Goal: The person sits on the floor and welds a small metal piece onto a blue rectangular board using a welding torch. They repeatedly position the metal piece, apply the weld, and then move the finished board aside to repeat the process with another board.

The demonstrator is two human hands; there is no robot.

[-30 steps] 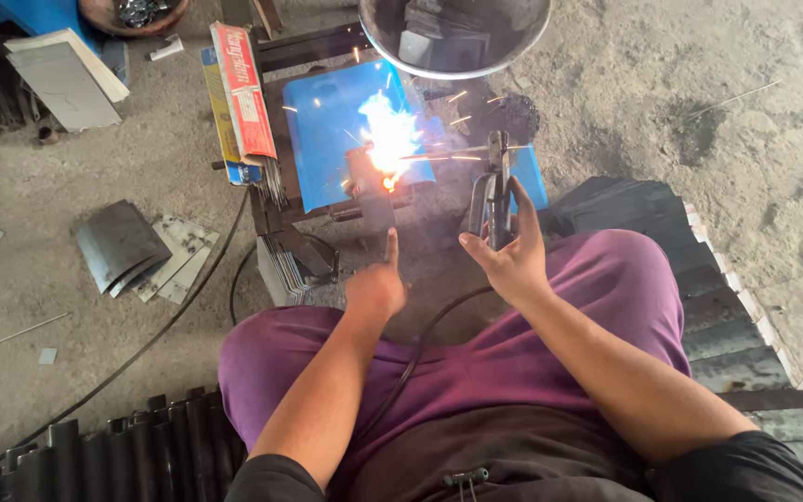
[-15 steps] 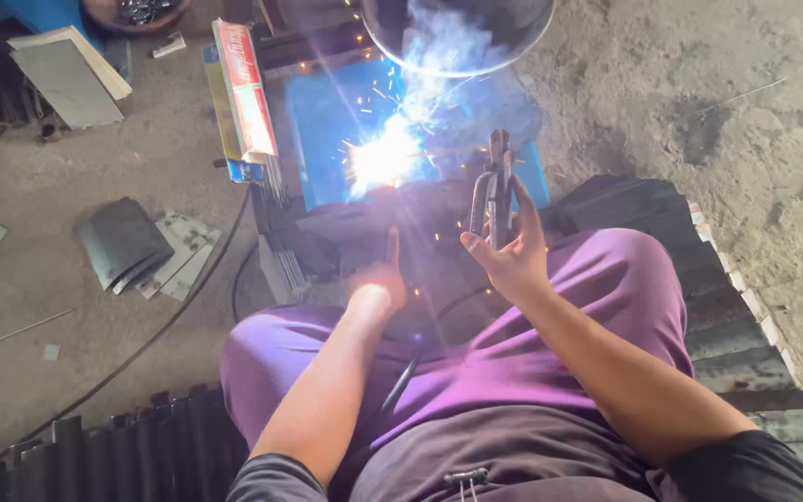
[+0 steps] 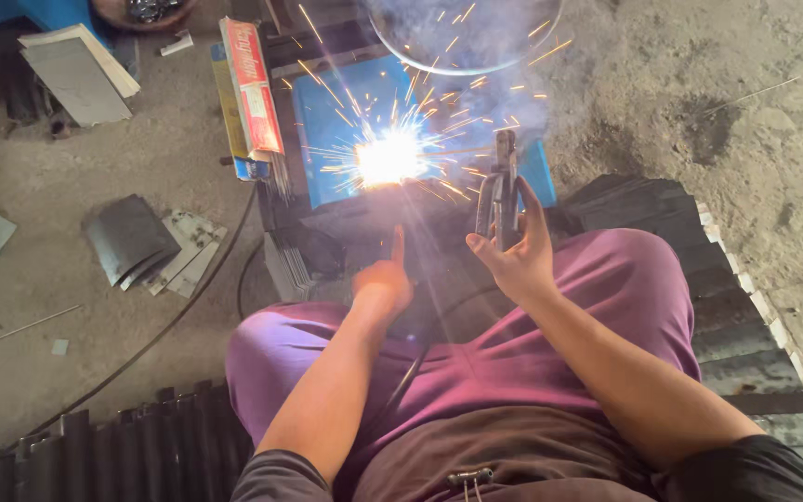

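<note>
My right hand [image 3: 513, 256] grips a dark welding electrode holder [image 3: 499, 191] held upright above my right thigh. A thin rod runs from it toward a bright welding arc [image 3: 388, 158] that throws sparks over dark metal pieces lying on a blue sheet [image 3: 336, 112]. My left hand [image 3: 385, 277] rests near the workpiece's edge with its forefinger pointing at the arc; whether it holds anything is unclear. Smoke rises toward a round metal bowl [image 3: 467, 37] at the top. I sit in purple trousers.
A red and yellow box of welding rods [image 3: 251, 88] lies left of the blue sheet. Grey metal offcuts [image 3: 132, 240] and plates [image 3: 72, 70] sit on the concrete floor at left. A black cable [image 3: 169, 325] crosses the floor. Corrugated dark sheet [image 3: 141, 455] lies beneath me.
The arc has flared brighter with more sparks and smoke. My right hand has shifted slightly with the holder. My left hand has stayed in place.
</note>
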